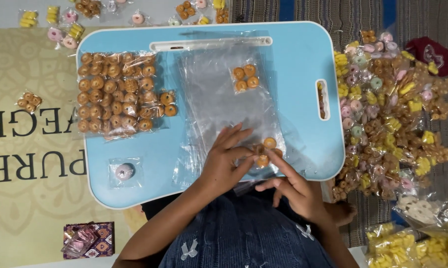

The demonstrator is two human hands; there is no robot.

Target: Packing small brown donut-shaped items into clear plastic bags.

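My left hand [223, 161] and my right hand [296, 188] meet at the near edge of a light blue lap tray [303, 59]. Between the fingertips sit a few small orange round biscuits [265, 151] on a stack of clear plastic bags [219, 106]. Both hands pinch at these biscuits and the plastic around them. A small sealed packet of orange biscuits [246, 78] lies farther up on the clear bags. On the tray's left lies a block of many sealed orange biscuit packets [115, 97]. A single packet with a pink ring sweet [124, 172] rests near the tray's front left corner.
A large heap of mixed packets, yellow, pink and brown sweets [388, 109], covers the striped mat to the right. More packets [65, 22] lie beyond the tray's far left. A lone biscuit packet [29, 101] sits on the beige printed sheet. A patterned box [87, 240] is at the bottom left.
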